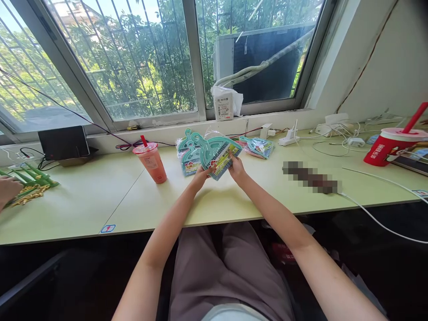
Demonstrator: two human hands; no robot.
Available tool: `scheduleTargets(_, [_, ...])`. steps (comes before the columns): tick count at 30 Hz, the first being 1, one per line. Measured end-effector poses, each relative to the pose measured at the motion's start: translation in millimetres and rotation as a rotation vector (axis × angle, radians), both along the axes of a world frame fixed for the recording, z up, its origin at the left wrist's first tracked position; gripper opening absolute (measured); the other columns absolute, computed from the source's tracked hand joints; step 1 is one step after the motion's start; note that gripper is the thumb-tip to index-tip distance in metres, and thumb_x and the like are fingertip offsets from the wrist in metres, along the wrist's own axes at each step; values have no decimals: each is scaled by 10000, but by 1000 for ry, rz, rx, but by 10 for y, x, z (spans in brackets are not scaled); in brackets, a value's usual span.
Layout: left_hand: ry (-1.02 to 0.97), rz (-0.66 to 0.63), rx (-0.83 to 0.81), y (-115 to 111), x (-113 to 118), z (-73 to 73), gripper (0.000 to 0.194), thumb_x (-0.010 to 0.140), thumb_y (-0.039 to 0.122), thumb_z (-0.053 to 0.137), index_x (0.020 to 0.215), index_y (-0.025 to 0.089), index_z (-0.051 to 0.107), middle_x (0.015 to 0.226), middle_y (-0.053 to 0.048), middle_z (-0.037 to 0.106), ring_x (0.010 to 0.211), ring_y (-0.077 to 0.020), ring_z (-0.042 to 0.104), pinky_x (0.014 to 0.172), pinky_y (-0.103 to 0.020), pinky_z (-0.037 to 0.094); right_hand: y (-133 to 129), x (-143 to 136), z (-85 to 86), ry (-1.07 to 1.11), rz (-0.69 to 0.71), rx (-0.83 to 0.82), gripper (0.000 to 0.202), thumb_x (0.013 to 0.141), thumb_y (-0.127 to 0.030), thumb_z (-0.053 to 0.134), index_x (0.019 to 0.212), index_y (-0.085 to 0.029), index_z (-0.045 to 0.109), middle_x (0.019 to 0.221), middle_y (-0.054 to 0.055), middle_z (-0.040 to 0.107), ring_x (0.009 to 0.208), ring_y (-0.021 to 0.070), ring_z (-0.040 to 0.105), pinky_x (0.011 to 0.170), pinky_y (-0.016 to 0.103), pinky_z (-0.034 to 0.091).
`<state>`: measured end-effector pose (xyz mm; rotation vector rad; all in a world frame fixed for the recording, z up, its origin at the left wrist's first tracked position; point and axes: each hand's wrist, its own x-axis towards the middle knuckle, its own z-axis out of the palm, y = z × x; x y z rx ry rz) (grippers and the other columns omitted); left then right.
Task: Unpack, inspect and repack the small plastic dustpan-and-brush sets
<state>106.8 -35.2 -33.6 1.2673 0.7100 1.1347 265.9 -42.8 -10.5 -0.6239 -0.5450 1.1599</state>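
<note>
Both my hands hold one teal plastic-wrapped package (pixel 219 154) with a printed yellow and blue card, tilted above the table. My left hand (pixel 201 177) grips its lower left edge, and my right hand (pixel 236 168) is closed on its right side. Behind and to the left lie similar teal packages (pixel 190 156), partly covered by the held one. Another wrapped package (pixel 257 147), teal and pink, rests behind my right hand.
A pink drink cup (pixel 152 162) stands left of the packages. Farther right are a blurred dark object (pixel 310 177), white cables and a red cup (pixel 391 147). At the far left, another person's hand (pixel 9 189) touches green and gold items (pixel 31 187). A black device (pixel 63 142) stands by the window.
</note>
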Motion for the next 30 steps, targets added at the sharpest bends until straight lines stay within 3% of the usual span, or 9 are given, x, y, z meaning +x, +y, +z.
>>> scheduleTargets(5, [-31, 58, -16, -27, -22, 63, 528, 550, 337, 860, 1007, 204, 632, 1033, -44, 717, 1001, -244, 649, 820, -345, 488, -22, 35, 23, -63, 98, 39, 170, 744, -275, 744, 857, -200, 641, 869, 10, 740, 831, 178, 691, 744, 295, 584])
scheduleTargets(9, [-38, 76, -8, -19, -19, 86, 554, 572, 339, 841, 1061, 207, 618, 1061, -54, 716, 1050, -259, 647, 866, -370, 506, -17, 57, 24, -134, 180, 90, 234, 667, -164, 753, 874, -187, 646, 918, 18, 745, 863, 179, 688, 795, 302, 575])
scheduleTargets(12, [-30, 88, -5, -30, -10, 93, 580, 602, 328, 832, 1126, 203, 618, 1114, -69, 712, 1098, -276, 641, 894, -381, 522, 1, 58, 16, -142, 157, 91, 276, 611, -91, 744, 840, -194, 629, 886, 8, 739, 876, 185, 683, 829, 326, 571])
scheduleTargets(14, [-25, 9, -41, -63, -13, 103, 586, 644, 333, 822, 1176, 197, 618, 1172, -88, 699, 1120, -285, 640, 905, -381, 531, 5, 52, 10, -138, 113, 99, 277, 603, -81, 731, 824, -203, 615, 857, -2, 730, 873, 187, 680, 831, 336, 572])
scheduleTargets(18, [41, -357, -109, -149, -43, 135, 592, 782, 412, 742, 1309, 200, 578, 1242, -139, 668, 1103, -307, 664, 927, -412, 531, -12, 40, 13, -132, 49, 141, 266, 606, -100, 703, 830, -215, 617, 822, -25, 717, 821, 176, 666, 771, 314, 584])
scheduleTargets(20, [74, -407, -98, -153, -52, 145, 599, 800, 440, 723, 1324, 191, 570, 1228, -157, 672, 1089, -315, 671, 915, -417, 537, -20, 39, 20, -120, 33, 161, 264, 608, -99, 698, 829, -218, 618, 808, -36, 711, 802, 165, 662, 764, 302, 584])
scheduleTargets(26, [-11, -63, -68, -3, -37, 115, 570, 735, 391, 770, 1237, 184, 598, 1211, -114, 678, 1097, -280, 657, 889, -402, 570, 11, 51, 14, -85, 24, 145, 285, 609, -75, 696, 848, -213, 626, 820, -36, 716, 796, 160, 663, 777, 299, 580])
scheduleTargets(30, [14, -58, -44, 16, -34, 100, 547, 691, 339, 804, 1173, 174, 605, 1158, -105, 694, 1048, -256, 667, 887, -399, 574, 50, 68, -23, -97, 23, 111, 295, 607, -82, 704, 864, -207, 628, 832, -25, 720, 801, 168, 664, 788, 314, 577])
